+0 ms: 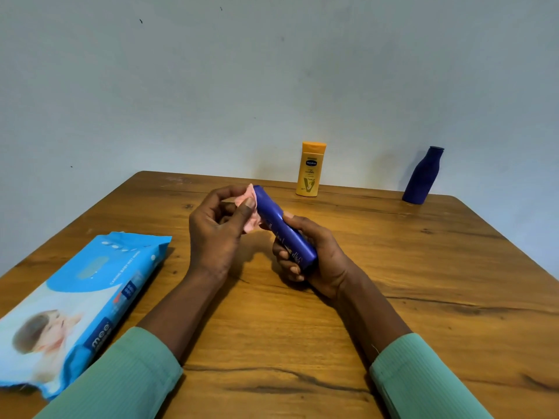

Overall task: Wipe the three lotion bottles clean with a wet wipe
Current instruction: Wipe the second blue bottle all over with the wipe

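Lower left on the counter [393, 297] lies a wipes pack [75, 300]; mid-frame the right hand [314, 258] grips a blue bottle [281, 228], the left hand [217, 231] pinching a pink wipe [249, 196] against its top, while a yellow bottle [310, 169] and a dark blue bottle [422, 176] stand upright at the counter's far edge.

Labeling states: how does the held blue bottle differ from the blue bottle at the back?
The held blue bottle is tilted in the right hand, the left hand pressing a pink wipe on it; the back blue bottle stands upright, untouched, on the table. Both are dark blue.
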`<state>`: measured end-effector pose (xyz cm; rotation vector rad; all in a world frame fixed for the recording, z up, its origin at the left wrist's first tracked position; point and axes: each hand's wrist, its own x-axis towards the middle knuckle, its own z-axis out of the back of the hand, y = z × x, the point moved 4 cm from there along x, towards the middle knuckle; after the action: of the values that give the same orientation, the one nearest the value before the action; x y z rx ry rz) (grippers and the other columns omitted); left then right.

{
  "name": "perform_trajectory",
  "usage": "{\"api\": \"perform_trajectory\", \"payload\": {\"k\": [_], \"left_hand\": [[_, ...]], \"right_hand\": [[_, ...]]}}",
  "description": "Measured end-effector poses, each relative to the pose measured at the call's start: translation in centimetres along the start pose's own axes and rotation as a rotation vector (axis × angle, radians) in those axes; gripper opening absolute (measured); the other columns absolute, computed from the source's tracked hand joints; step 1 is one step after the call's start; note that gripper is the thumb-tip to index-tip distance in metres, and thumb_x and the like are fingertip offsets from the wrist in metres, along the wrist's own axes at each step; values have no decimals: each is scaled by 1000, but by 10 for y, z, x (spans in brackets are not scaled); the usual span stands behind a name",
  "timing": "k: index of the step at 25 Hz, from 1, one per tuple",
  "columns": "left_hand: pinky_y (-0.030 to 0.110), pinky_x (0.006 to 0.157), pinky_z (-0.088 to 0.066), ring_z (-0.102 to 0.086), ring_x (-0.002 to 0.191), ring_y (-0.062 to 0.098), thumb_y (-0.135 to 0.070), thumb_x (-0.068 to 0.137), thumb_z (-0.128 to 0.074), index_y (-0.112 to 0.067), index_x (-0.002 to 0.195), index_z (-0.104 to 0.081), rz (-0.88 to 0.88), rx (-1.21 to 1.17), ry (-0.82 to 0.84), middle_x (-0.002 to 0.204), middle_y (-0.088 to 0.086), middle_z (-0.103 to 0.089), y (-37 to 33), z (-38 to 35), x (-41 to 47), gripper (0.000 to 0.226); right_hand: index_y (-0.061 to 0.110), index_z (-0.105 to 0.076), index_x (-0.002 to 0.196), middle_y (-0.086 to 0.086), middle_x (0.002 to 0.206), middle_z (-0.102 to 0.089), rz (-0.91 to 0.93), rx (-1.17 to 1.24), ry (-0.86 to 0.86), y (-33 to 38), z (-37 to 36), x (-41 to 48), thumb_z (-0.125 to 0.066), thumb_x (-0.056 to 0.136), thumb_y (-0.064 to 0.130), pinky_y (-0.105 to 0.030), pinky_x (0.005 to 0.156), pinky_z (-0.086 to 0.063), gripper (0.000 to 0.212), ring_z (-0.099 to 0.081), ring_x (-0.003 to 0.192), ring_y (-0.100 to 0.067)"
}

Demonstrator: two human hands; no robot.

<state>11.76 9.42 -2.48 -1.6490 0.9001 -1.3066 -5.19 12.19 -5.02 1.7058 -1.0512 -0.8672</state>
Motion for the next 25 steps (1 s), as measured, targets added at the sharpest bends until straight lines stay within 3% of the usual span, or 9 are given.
{"api": "perform_trajectory", "payload": {"k": [2, 4, 6, 9, 12, 15, 18, 21, 25], "left_hand": [[30, 74, -64, -74, 91, 15, -22, 92, -76, -22, 114, -75, -31, 99, -16, 98, -3, -77, -1, -1, -6, 22], [33, 78, -64, -74, 93, 10, -22, 94, -75, -22, 112, -76, -190, 208, 57, 99, -9, -77, -10, -12, -23, 18], [29, 75, -63, -74, 93, 11, -18, 96, -74, -21, 115, -77, -354, 248, 173, 102, -7, -77, -19, -28, -40, 19], [19, 73, -58, -70, 95, 11, -14, 96, -74, -16, 122, -75, -501, 325, 242, 108, 1, -72, -23, -37, -43, 26], [15, 73, -57, -67, 98, 4, -18, 94, -75, -26, 119, -75, -337, 274, 105, 115, 0, -68, -13, -28, -29, 26], [36, 73, -64, -72, 91, 6, -24, 93, -76, -26, 115, -76, -148, 265, 34, 107, -8, -75, 0, -23, -24, 22], [35, 71, -61, -70, 86, 5, -37, 94, -74, -25, 110, -78, -309, 427, 147, 96, -9, -73, -8, -32, -35, 20], [29, 73, -59, -66, 87, 4, -32, 93, -73, -25, 115, -76, -468, 528, 285, 98, -7, -69, -17, -50, -52, 23], [30, 74, -62, -69, 90, 2, -36, 95, -72, -24, 111, -77, -314, 440, 117, 102, -7, -73, -8, -37, -33, 21]], "right_hand": [[7, -55, 125, 0, 72, -51, -14, 54, 28, -3, -2, 0, -58, 98, 54, -23, 45, -33, 55, -41, 50, -11], [9, -54, 132, 0, 72, -53, 18, 84, -6, -4, -2, -1, -62, 97, 56, -23, 45, -34, 59, -43, 51, -12], [11, -50, 144, -3, 75, -59, 73, 167, -56, -1, 2, -1, -65, 97, 54, -22, 44, -38, 66, -47, 52, -12], [9, -55, 143, -7, 82, -63, 94, 266, -61, 2, 6, -1, -60, 101, 48, -24, 47, -45, 57, -52, 58, -14], [6, -57, 142, -12, 92, -63, 63, 281, -52, 0, 4, -3, -56, 103, 44, -32, 63, -48, 55, -56, 72, -19], [4, -62, 134, -17, 99, -68, 54, 355, -120, 0, 1, 0, -51, 104, 42, -38, 74, -49, 50, -63, 80, -24], [7, -60, 136, -17, 100, -76, 113, 373, -255, 0, -2, 4, -47, 107, 46, -43, 85, -57, 50, -75, 88, -26], [7, -60, 132, -12, 88, -75, 134, 348, -296, 0, -4, 3, -46, 105, 54, -39, 81, -60, 56, -75, 82, -22], [13, -65, 128, -15, 102, -78, 161, 314, -277, 2, -7, 3, -43, 106, 53, -49, 98, -55, 51, -75, 95, -26]]}}
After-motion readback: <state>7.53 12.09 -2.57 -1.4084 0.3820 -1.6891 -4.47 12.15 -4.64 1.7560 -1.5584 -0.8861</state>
